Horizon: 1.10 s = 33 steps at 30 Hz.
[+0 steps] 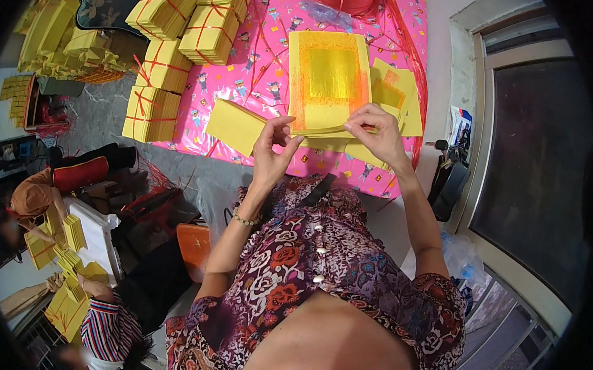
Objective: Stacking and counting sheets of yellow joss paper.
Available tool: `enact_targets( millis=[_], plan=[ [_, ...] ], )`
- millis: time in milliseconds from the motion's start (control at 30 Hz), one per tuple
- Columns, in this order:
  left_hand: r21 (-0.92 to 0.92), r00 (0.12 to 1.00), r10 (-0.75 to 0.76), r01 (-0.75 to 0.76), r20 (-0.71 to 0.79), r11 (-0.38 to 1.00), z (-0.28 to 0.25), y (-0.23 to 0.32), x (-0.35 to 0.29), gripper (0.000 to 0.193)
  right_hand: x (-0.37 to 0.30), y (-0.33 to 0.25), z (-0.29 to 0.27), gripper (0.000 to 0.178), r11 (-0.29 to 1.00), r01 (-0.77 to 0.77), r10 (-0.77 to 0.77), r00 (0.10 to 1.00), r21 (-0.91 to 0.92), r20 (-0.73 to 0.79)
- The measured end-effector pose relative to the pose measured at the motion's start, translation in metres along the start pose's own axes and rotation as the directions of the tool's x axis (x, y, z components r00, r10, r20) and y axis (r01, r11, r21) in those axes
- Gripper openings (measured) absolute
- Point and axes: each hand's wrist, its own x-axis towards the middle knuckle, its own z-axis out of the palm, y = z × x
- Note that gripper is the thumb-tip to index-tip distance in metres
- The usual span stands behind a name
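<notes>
In front of me on the table lies a stack of yellow paper sheets [295, 66], the top one bearing a shiny gold square in an orange border. My left hand [273, 152] grips its near left corner, thumb at the front edge and curled fingers at the side. At the near right corner, my right hand [379, 134] pinches the sheet edges between thumb and fingers. Sheet edges fan slightly along the front. A plain yellow pile [236, 125] lies left of my left hand, and loose yellow sheets [411, 97] with gold patches lie right of the stack.
Yellow paper bundles [159, 63] tied with red string stand along the left of the pink patterned table cover [276, 35]. Red plastic strands [409, 38] hang along the right edge. Lower left, other people handle yellow paper at a white table [96, 236]. A window frame [475, 193] stands right.
</notes>
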Motion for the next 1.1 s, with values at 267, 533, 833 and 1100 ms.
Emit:
enact_targets(
  millis=[267,533,833,1100],
  plan=[
    [-0.034,1.0,-0.008,0.008,0.0,0.999,0.0014,-0.0044,-0.0015,0.039,0.001,0.0009,-0.0007,0.009,1.0,-0.005,0.005,1.0,-0.019,0.007],
    [0.005,1.0,-0.003,0.003,0.027,1.0,0.0001,-0.0016,-0.0029,0.038,0.0006,0.0016,0.0006,0.01,1.0,-0.026,0.026,1.0,0.014,0.0],
    [-0.014,0.999,-0.007,0.008,0.031,1.0,0.0007,-0.0024,-0.0019,0.038,0.001,0.0015,-0.001,0.01,1.0,-0.024,0.024,0.999,-0.006,0.032],
    [-0.022,0.999,0.01,-0.01,0.031,1.0,0.0022,-0.0039,-0.0023,0.041,0.0011,0.0023,0.0007,0.01,1.0,-0.015,0.015,1.0,0.002,-0.003]
  ],
)
